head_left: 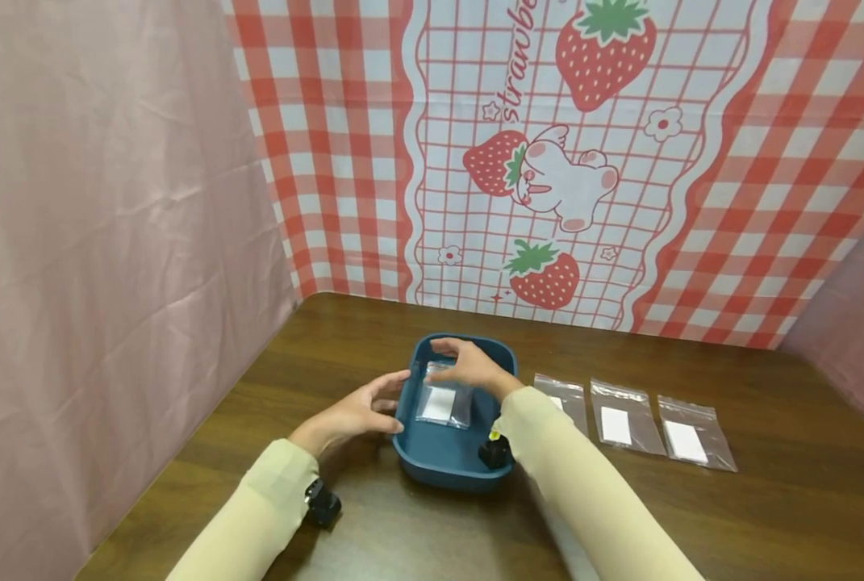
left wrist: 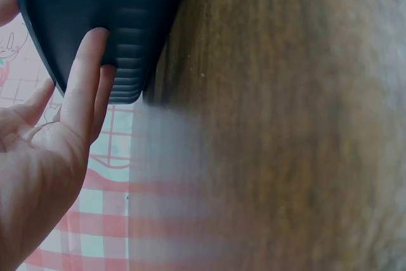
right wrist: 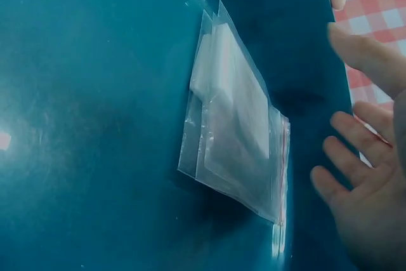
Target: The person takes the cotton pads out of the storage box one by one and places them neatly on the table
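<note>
A blue rectangular bin (head_left: 446, 476) stands on the wooden table. Inside it lie clear zip bags (right wrist: 238, 125) with white contents, at least two stacked together; from the head view they look like one bag (head_left: 440, 403). My left hand (head_left: 355, 413) is at the bin's left side, and in the left wrist view the extended fingers (left wrist: 85, 80) rest against the outer wall. Over the far part of the bin hovers my right hand (head_left: 468, 365), fingers spread and loosely bent, apart from the bags in the right wrist view and holding nothing.
To the right of the bin, three more clear zip bags lie in a row: one partly behind the right sleeve (head_left: 573, 395), a middle one (head_left: 615, 426) and a far right one (head_left: 686, 441). A red-and-white strawberry cloth (head_left: 344, 161) hangs behind the table.
</note>
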A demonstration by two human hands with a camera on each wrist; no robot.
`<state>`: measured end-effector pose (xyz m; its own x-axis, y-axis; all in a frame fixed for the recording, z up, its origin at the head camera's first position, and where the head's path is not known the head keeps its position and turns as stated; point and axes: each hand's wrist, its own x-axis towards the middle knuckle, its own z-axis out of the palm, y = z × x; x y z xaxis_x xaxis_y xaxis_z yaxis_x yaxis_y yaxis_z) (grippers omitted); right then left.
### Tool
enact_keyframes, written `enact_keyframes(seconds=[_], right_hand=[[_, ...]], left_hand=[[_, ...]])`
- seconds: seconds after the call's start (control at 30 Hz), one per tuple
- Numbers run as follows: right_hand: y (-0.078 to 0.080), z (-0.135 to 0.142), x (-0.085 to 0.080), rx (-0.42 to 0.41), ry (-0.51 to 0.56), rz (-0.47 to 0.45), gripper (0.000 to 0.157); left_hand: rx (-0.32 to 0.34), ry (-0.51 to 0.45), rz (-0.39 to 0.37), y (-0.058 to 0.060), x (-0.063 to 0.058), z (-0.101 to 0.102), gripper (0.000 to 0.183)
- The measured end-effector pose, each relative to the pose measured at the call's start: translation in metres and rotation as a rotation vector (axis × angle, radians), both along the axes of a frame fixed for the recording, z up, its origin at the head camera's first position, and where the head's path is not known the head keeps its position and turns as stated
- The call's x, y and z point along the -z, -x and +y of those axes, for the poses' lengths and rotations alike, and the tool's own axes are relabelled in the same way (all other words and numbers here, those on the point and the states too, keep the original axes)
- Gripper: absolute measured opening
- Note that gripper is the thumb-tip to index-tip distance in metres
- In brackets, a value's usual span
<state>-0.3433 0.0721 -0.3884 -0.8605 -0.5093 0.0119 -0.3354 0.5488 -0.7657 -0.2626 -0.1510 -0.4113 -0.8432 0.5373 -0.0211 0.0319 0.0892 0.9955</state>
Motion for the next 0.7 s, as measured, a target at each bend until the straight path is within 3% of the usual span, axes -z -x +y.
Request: enact_keyframes(seconds=[0.33, 0.53, 0.7], right_hand=[[-0.0012, 0.0008, 0.0035, -0.115, -0.243, -0.076, 0.083], [-0.0032, 0.0025, 0.0011, -0.210, -0.366, -0.103, 0.080], [0.0010, 0.0048, 0.0007, -0.289, -0.391, -0.076, 0.079]], left_hand=[[-0.033, 0.039, -0.018, -0.0010, -0.0026, 0.0001, 0.081], [-0.017, 0.033, 0.005, -0.0007, -0.0018, 0.0003, 0.081], [-0.019, 0.033, 0.011, -0.0005, -0.0015, -0.0004, 0.081]])
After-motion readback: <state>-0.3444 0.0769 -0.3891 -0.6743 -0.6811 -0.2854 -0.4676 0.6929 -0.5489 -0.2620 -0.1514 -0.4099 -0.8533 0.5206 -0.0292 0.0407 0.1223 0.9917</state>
